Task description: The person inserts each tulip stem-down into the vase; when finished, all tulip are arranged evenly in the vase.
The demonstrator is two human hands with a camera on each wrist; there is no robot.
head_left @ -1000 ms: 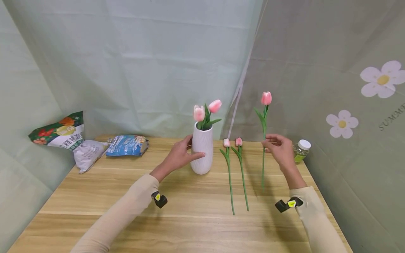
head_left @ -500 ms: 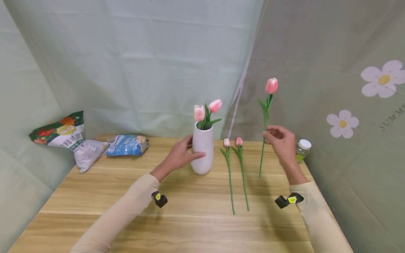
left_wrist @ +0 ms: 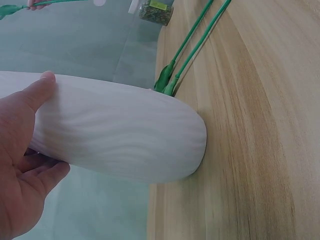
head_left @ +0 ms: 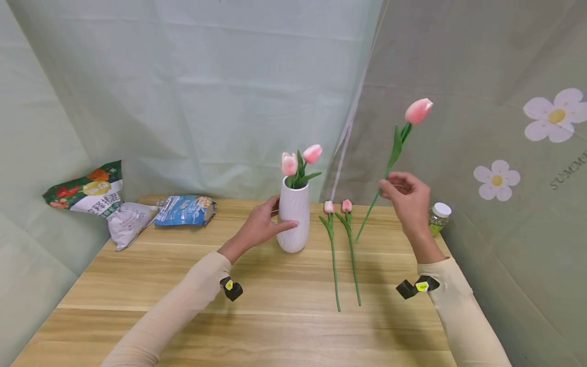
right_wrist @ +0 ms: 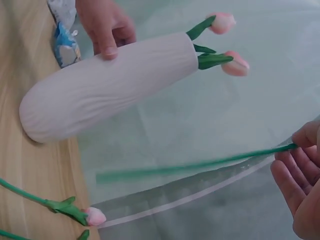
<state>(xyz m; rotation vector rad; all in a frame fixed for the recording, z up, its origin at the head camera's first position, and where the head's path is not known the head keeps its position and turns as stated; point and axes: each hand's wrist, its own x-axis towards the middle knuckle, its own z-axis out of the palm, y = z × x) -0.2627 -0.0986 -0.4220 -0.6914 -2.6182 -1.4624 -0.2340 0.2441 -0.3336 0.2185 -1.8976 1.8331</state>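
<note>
A white ribbed vase point(head_left: 294, 219) stands upright on the table, two pink tulips point(head_left: 300, 159) in its mouth. My left hand point(head_left: 260, 224) grips its left side; in the left wrist view the thumb and fingers point(left_wrist: 50, 175) lie around the vase. To the right, my right hand point(head_left: 407, 201) pinches a single pink tulip point(head_left: 418, 111) by its green stem, above the table. This tulip leans, bloom up to the right and stem end down to the left. Between the vase and that hand, two more tulips point(head_left: 347, 206) lie side by side, blooms toward the back.
A jar with a white lid point(head_left: 440, 216) stands at the right edge, just behind my right hand. At the back left are a blue snack packet point(head_left: 184, 211) and a green-and-white bag point(head_left: 98, 191). Cloth walls point(head_left: 220, 102) close in the wooden table point(head_left: 257, 316).
My right hand has lifted the tulip higher. The tulip has tilted from upright, its bloom moving right and its stem end swinging left toward the vase. My left hand and the vase stay put.
</note>
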